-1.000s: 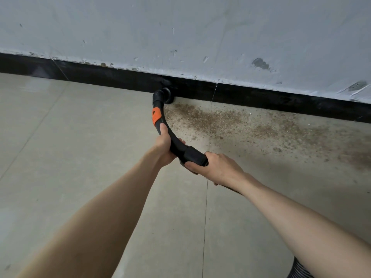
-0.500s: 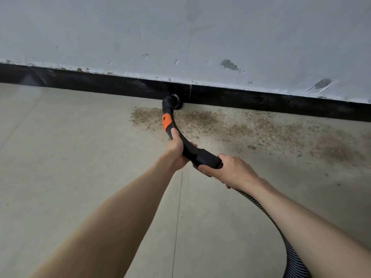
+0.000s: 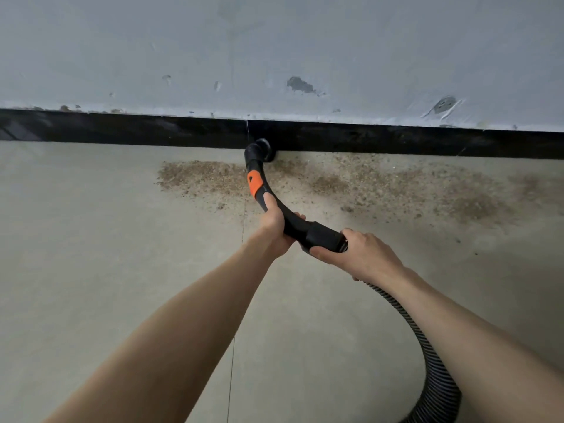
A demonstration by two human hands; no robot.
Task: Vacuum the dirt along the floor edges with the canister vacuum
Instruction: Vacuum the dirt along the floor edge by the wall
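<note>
- Both hands clamp the vacuum handle point(image 3: 276, 206): left hand point(image 3: 273, 228) wraps the curved black tube just behind the orange collar point(image 3: 254, 184), thumb lying along the top; right hand point(image 3: 363, 254) grips the thicker rear cuff point(image 3: 325, 236), fingers curled under it.
- Nozzle point(image 3: 259, 149) sits at the far edge of the floor point(image 3: 91, 239), touching or just beside the black skirting board point(image 3: 122, 126); contact cannot be confirmed.
- Long axis of handle: runs from the right hand up and leftward, curving so the nozzle end points at the skirting, almost square to the wall point(image 3: 274, 41).
- Ribbed hose point(image 3: 433, 361) leaves the rear cuff under the right wrist, loops down along the inner side of the right forearm and exits at the lower edge of view. Canister not in view.
- Dirt point(image 3: 381, 184): brown gritty band on the floor along the skirting, on both sides of the nozzle; a denser patch lies left of the orange collar, a long spread to the right toward the right edge.
- Surroundings: tile joint point(image 3: 241, 270) runs from the skirting toward the viewer, passing just left of the left hand. Wall paint chipped, with a few grey scars above the skirting.
- Nothing stands between nozzle and dirt; only the skirting bounds it on the far side.
</note>
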